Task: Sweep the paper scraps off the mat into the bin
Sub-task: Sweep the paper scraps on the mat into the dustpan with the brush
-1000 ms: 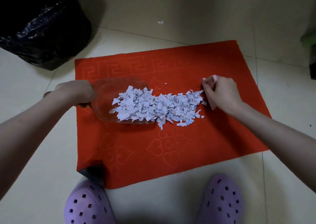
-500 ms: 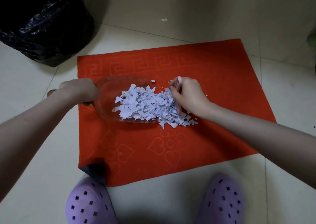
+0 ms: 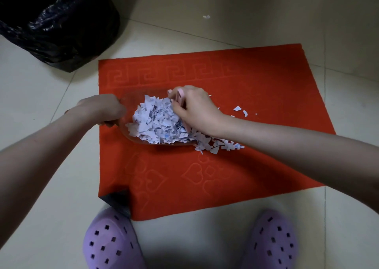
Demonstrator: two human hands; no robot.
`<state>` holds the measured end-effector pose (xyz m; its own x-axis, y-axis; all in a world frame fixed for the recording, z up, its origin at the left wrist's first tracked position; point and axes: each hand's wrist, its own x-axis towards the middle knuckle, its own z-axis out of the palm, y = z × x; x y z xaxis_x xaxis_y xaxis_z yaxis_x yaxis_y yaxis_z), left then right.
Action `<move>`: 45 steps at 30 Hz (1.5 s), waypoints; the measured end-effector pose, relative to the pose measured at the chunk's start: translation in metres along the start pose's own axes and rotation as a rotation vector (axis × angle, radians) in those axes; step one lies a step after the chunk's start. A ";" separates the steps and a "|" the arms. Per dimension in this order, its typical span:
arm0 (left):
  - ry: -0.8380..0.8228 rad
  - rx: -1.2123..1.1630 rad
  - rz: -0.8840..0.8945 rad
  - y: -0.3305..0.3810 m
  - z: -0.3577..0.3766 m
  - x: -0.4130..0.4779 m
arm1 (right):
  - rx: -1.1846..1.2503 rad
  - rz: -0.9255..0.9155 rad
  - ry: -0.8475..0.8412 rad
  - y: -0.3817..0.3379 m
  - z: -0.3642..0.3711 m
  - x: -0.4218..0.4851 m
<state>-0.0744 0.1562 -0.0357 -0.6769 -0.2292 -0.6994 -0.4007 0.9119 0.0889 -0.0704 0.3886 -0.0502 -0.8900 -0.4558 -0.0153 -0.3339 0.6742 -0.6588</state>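
Observation:
A red mat [image 3: 256, 80] lies on the tiled floor. A see-through scoop-shaped dustpan [image 3: 131, 102] rests on its left half, and my left hand [image 3: 102, 109] grips its handle. White paper scraps [image 3: 158, 123] are heaped inside the pan. My right hand [image 3: 194, 110] is closed around a small pink brush [image 3: 181, 96] pressed against the heap's right side. More scraps [image 3: 217, 144] spill past the pan's near right lip, and a few loose scraps [image 3: 241, 110] lie further right. The bin lined with a black bag [image 3: 55, 20] stands at the far left.
Two purple clogs [image 3: 111, 242] stand at the mat's near edge. The mat's near-left corner [image 3: 119, 200] is folded up, showing its dark underside. One stray scrap [image 3: 206, 16] lies on the tiles beyond the mat.
My right hand has swept the brush leftward, pushing the spread line of scraps into a heap in the dustpan. A few scraps stayed behind on the right. The left hand held still.

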 end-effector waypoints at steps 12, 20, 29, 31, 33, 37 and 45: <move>-0.035 -0.099 0.000 -0.004 0.010 0.006 | 0.145 0.003 -0.021 0.016 -0.046 -0.003; -0.055 -0.114 -0.013 -0.005 0.006 0.008 | 0.079 0.170 0.291 0.067 -0.066 -0.004; -0.064 -0.160 -0.032 -0.017 -0.001 0.009 | -0.267 0.013 -0.040 0.070 -0.048 0.003; -0.056 -0.163 -0.033 -0.015 0.000 0.008 | -0.281 -0.050 -0.126 0.070 -0.045 -0.012; -0.048 -0.157 -0.036 -0.015 0.000 0.006 | -0.287 -0.111 -0.177 0.073 -0.048 -0.028; -0.044 -0.134 -0.036 -0.016 -0.001 0.005 | -0.236 -0.164 -0.197 0.075 -0.071 -0.043; -0.018 -0.063 -0.029 -0.005 -0.006 0.000 | -0.248 0.050 0.125 0.097 -0.086 -0.021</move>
<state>-0.0757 0.1495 -0.0322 -0.6535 -0.2484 -0.7150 -0.4585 0.8815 0.1129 -0.1111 0.5132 -0.0488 -0.9337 -0.3532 0.0596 -0.3403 0.8228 -0.4551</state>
